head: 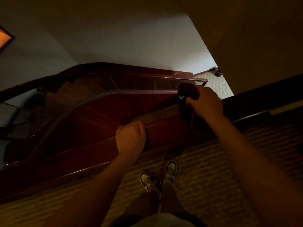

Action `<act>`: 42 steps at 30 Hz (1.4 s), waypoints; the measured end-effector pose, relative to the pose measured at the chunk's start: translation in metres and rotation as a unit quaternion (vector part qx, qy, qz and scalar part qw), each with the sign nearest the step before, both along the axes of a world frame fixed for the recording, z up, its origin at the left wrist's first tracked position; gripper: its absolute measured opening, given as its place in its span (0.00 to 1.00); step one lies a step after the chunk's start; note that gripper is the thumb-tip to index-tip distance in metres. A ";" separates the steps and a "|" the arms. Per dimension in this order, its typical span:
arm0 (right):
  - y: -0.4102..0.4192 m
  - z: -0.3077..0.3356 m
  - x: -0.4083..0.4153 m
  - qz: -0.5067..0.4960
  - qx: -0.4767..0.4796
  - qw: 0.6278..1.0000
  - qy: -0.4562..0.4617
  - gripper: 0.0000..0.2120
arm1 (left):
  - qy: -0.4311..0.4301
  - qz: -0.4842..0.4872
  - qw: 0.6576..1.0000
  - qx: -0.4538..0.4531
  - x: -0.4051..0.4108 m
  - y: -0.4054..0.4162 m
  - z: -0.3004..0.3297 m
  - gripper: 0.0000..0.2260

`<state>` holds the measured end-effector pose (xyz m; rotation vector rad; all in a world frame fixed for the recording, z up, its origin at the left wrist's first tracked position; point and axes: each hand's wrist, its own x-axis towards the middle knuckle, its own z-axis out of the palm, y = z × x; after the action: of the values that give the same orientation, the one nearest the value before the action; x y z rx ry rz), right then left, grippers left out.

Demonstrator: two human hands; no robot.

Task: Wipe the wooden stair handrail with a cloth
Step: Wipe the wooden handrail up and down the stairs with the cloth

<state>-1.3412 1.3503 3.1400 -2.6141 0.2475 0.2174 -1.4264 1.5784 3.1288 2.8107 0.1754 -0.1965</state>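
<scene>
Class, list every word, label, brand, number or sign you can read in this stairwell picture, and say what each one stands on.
None can be read.
Cloth, gripped by the right hand: a small pale mark, too dark and blurred to read.
Shoes: no brand legible.
Framed picture on the wall: an orange glow only, no words.
Handrail, gripped by the left hand: bare wood.

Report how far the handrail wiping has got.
Done: cannot tell; the dim light shows no wiped stretch. In hand: the right hand holds a dark cloth at the dark wooden handrail; the left hand grips the rail. Left: apparently the curved run downstairs.
</scene>
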 end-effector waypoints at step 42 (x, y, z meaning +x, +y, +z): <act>0.436 -0.016 -0.050 0.356 0.256 0.833 0.337 0.13 | -0.133 0.269 0.949 -0.096 -0.085 0.292 -0.007 0.22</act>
<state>-1.3907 1.7862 3.1239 -1.8791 -0.5112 1.2749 -1.5119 1.8702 3.1217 2.4510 0.7938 0.2764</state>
